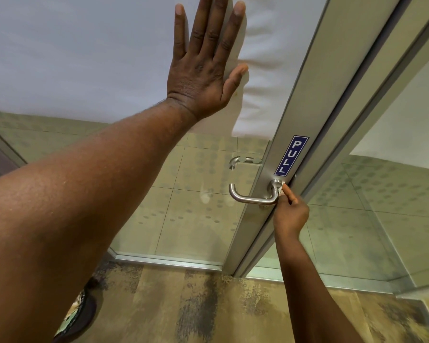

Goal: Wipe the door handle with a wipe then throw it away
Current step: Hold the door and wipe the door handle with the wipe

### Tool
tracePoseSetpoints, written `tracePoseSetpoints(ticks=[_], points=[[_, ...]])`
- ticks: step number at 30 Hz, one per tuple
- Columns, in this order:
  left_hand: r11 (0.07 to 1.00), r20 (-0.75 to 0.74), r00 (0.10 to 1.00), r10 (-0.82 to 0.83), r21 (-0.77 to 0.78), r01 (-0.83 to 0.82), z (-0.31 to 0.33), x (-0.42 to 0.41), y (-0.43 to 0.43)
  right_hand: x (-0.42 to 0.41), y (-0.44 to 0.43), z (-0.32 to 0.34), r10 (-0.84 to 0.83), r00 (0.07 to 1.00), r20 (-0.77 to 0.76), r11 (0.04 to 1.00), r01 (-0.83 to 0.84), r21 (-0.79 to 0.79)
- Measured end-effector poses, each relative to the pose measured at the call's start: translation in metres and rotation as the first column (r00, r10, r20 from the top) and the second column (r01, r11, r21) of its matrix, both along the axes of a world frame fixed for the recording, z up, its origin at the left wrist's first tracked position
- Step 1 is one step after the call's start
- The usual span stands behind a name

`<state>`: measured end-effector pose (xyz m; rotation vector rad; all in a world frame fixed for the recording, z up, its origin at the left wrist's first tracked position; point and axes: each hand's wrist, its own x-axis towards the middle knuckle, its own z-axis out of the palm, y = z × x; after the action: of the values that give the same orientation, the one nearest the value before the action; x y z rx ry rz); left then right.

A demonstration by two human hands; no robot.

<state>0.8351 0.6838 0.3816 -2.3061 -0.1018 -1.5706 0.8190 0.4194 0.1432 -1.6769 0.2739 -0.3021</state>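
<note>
A brushed-metal lever door handle sticks out from the grey metal door stile, just under a blue PULL label. My right hand is at the handle's base, its fingers pinched on a small white wipe that is pressed against the neck of the lever; most of the wipe is hidden by the fingers. My left hand lies flat with its fingers spread against the frosted glass of the door, up and left of the handle.
The door is glass below the frosted band, and a second handle shows through it on the far side. A fixed glass panel with a metal frame stands to the right. Patterned brown carpet covers the floor, with a shoe at the lower left.
</note>
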Motion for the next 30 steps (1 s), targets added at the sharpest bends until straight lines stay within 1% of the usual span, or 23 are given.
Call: tracePoseSetpoints(ticks=[2,3,5,7,9,11,12,14,15,16,18,19,20,21,22,23,24,25,26,27,28,29,30], points=[[1.000,0.006,1.000,-0.004,0.001,0.004,0.000,0.000,0.000,-0.003,-0.001,0.001,0.045,0.996,0.081,0.988,-0.033,-0.148],[1.000,0.006,1.000,-0.004,0.002,0.004,-0.001,0.001,0.000,-0.004,-0.002,0.002,0.070,0.992,0.104,0.980,-0.048,-0.195],[1.000,0.004,1.000,-0.003,-0.001,0.003,-0.001,0.002,0.000,-0.007,-0.005,0.006,0.130,0.983,0.126,0.956,-0.091,-0.279],[1.000,0.006,1.000,-0.007,-0.003,0.007,-0.001,0.002,-0.001,-0.008,-0.008,0.011,0.214,0.965,0.155,0.910,-0.139,-0.390],[1.000,0.002,1.000,-0.016,-0.008,0.016,-0.001,0.002,-0.001,-0.008,-0.008,0.017,0.292,0.945,0.150,0.854,-0.186,-0.486],[1.000,0.001,1.000,-0.027,-0.012,0.027,-0.001,0.002,-0.001,-0.007,-0.006,0.027,0.316,0.945,0.084,0.803,-0.219,-0.554],[1.000,0.002,1.000,-0.028,-0.014,0.028,-0.001,0.002,-0.001,-0.006,-0.005,0.031,0.332,0.940,0.075,0.748,-0.214,-0.628],[0.999,0.000,0.999,-0.034,-0.013,0.034,-0.001,0.002,-0.001,-0.009,-0.003,0.033,0.382,0.921,0.076,0.510,-0.141,-0.849],[0.999,-0.002,0.999,-0.035,-0.009,0.035,-0.001,0.002,0.000,-0.010,-0.003,0.034,0.402,0.913,0.074,0.410,-0.107,-0.906],[0.999,-0.004,0.999,-0.034,-0.004,0.034,-0.001,0.002,-0.001,-0.011,-0.003,0.037,0.412,0.910,0.048,0.347,-0.108,-0.932],[1.000,-0.007,1.000,-0.030,0.002,0.030,-0.001,0.002,0.000,-0.009,0.000,0.042,0.438,0.899,-0.016,0.268,-0.147,-0.952],[0.999,-0.015,0.999,-0.035,-0.001,0.035,-0.001,0.001,-0.001,-0.008,0.000,0.044,0.459,0.887,-0.047,0.247,-0.178,-0.952],[0.999,-0.026,0.999,-0.036,-0.009,0.035,0.000,0.001,-0.001,-0.006,0.000,0.045,0.490,0.870,-0.059,0.262,-0.212,-0.941],[0.999,-0.039,0.999,-0.035,-0.016,0.035,0.000,0.000,-0.002,-0.007,-0.002,0.046,0.513,0.857,-0.050,0.334,-0.254,-0.908],[0.999,-0.051,0.998,-0.034,-0.021,0.033,0.001,0.000,-0.002,-0.010,-0.005,0.046,0.508,0.861,-0.018,0.462,-0.290,-0.838],[0.999,-0.062,0.998,-0.032,-0.026,0.030,0.001,-0.002,-0.001,-0.015,-0.010,0.046,0.465,0.885,0.034,0.617,-0.297,-0.729],[0.999,-0.075,0.997,-0.034,-0.032,0.031,0.001,-0.003,-0.002,-0.023,-0.016,0.044,0.386,0.919,0.076,0.768,-0.274,-0.579],[0.999,-0.087,0.996,-0.036,-0.040,0.032,0.002,-0.005,-0.002,-0.030,-0.022,0.041,0.293,0.953,0.082,0.892,-0.241,-0.382],[0.998,-0.098,0.994,-0.037,-0.049,0.032,0.002,-0.006,-0.002,-0.037,-0.029,0.037,0.209,0.977,0.040,0.971,-0.203,-0.126],[0.998,-0.108,0.993,-0.038,-0.060,0.032,0.003,-0.007,-0.003,-0.041,-0.037,0.034,0.148,0.988,-0.042,0.978,-0.140,0.157],[0.997,-0.119,0.992,-0.040,-0.068,0.032,0.004,-0.008,-0.004,-0.044,-0.044,0.031,0.142,0.980,-0.141,0.906,-0.072,0.417],[0.997,-0.132,0.990,-0.042,-0.075,0.032,0.004,-0.010,-0.005,-0.047,-0.053,0.028,0.186,0.959,-0.213,0.783,-0.013,0.622],[0.996,-0.144,0.989,-0.044,-0.080,0.032,0.005,-0.011,-0.007,-0.050,-0.060,0.026,0.241,0.938,-0.249,0.652,0.034,0.758]])
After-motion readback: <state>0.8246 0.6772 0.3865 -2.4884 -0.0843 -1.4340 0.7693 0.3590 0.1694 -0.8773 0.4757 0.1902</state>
